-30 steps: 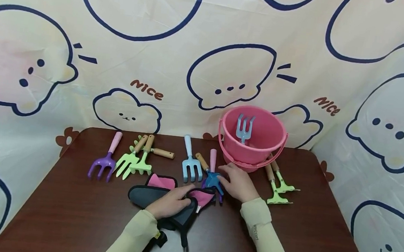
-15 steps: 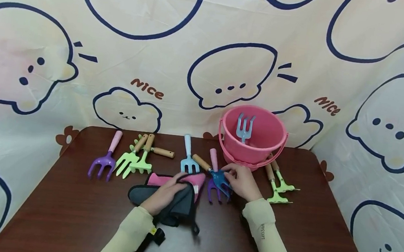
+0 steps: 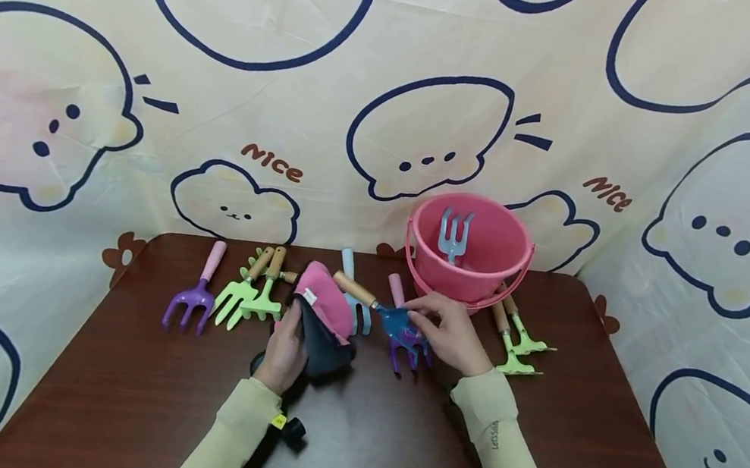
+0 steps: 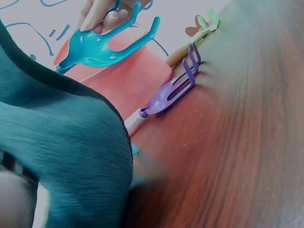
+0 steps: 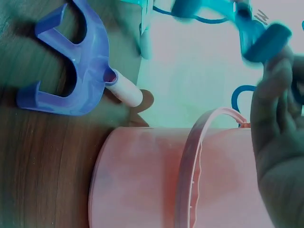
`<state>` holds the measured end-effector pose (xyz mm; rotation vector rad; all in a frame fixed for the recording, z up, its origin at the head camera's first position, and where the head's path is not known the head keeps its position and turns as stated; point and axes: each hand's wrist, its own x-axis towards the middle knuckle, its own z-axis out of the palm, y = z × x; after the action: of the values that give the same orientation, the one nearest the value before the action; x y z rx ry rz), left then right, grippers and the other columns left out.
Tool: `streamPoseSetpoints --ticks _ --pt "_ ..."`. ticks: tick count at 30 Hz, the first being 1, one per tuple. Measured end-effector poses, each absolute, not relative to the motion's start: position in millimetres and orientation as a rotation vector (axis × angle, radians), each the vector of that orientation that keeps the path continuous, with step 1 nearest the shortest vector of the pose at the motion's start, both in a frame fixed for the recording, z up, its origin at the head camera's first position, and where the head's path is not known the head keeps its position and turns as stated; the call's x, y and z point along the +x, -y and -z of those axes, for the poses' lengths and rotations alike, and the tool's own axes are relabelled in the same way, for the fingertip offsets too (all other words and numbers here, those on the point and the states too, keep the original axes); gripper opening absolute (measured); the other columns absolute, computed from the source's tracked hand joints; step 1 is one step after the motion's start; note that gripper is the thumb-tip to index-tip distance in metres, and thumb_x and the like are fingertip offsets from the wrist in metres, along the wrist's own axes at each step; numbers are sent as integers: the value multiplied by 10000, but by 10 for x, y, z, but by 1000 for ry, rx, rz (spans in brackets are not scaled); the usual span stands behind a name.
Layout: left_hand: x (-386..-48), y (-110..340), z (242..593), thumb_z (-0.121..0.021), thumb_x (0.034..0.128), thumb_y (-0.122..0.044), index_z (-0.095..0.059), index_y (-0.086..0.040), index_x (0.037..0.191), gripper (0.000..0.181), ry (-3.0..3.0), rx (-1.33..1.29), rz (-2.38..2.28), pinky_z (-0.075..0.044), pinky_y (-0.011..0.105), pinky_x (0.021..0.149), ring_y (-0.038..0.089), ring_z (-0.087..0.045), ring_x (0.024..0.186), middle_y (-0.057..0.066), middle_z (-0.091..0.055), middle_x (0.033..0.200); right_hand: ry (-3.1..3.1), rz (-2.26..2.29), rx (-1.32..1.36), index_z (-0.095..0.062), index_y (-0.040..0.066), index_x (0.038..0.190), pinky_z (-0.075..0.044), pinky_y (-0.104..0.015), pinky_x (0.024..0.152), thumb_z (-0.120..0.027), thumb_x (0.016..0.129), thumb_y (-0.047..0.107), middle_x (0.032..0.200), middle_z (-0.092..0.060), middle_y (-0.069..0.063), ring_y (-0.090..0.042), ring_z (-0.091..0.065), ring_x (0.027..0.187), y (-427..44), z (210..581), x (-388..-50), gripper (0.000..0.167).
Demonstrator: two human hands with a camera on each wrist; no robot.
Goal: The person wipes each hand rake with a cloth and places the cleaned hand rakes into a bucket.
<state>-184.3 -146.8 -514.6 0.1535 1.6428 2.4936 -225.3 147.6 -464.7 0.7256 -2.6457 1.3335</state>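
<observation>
Fingers of the right hand (image 3: 453, 337) are pinching the blue fork (image 4: 90, 50) near its tines; head view, its wooden end is pointing to 10 o'clock. It's being held above a purple fork (image 4: 159, 102) that is lying on the desk (image 3: 395, 434). Fingers of the left hand (image 3: 283, 354) are gripping a grey-and-pink fabric piece (image 3: 326, 305), 9 o'clock from the right hand. Pink bucket (image 3: 435, 275) is standing at 12 o'clock from that hand, containing a light-blue fork (image 3: 452, 250), tines up; bottom hidden. Green tools (image 3: 517, 348) are lying at 3 o'clock.
</observation>
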Motion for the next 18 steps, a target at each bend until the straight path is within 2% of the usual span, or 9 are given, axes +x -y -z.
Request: streamPoseSetpoints --ticks 4,7,11,15,18 --pt "-1877 1463 5157 -390 1112 -487 -27 -145 1666 745 -1794 111 -2419 -59 460 1293 215 -30 1593 58 -48 1730 2672 -1308 846 -791 167 1162 -519 -274 740 -727 971 101 890 -642 61 -137 -561 802 -1492 4637 -2247 212" --pt "-1912 1442 5170 -519 1097 -342 -219 -131 1627 646 -2082 154 -2256 -201 497 1251 251 -217 1542 109 -231 1677 2688 -1283 883 -793 191 1166 -509 -260 731 -735 966 112 901 -639 78 -122 -546 818 -1537 4639 -2248 223" --pt "-1930 1398 5181 -673 1021 -186 -458 -99 1484 518 -2579 374 -1922 -390 525 1137 297 -462 1380 139 -454 1493 2703 -1239 954 -803 197 1154 -516 -248 719 -759 938 75 889 -640 87 -110 -543 815 -1603 4604 -2239 251" --pt "-1896 1343 5170 -757 951 -112 -583 -129 1405 486 -2829 546 -1616 -467 538 1095 304 -563 1309 100 -544 1400 2691 -1263 1037 -814 184 1128 -534 -246 696 -780 902 17 860 -627 81 -105 -566 774 -1643 4540 -2215 283" --pt "-1856 1320 5162 -771 935 -98 -657 -187 1339 429 -2865 590 -1462 -522 501 1044 236 -626 1223 27 -620 1303 2666 -1322 1065 -818 183 1111 -556 -250 682 -795 886 14 854 -639 85 -95 -590 752 -1648 4497 -2184 282"
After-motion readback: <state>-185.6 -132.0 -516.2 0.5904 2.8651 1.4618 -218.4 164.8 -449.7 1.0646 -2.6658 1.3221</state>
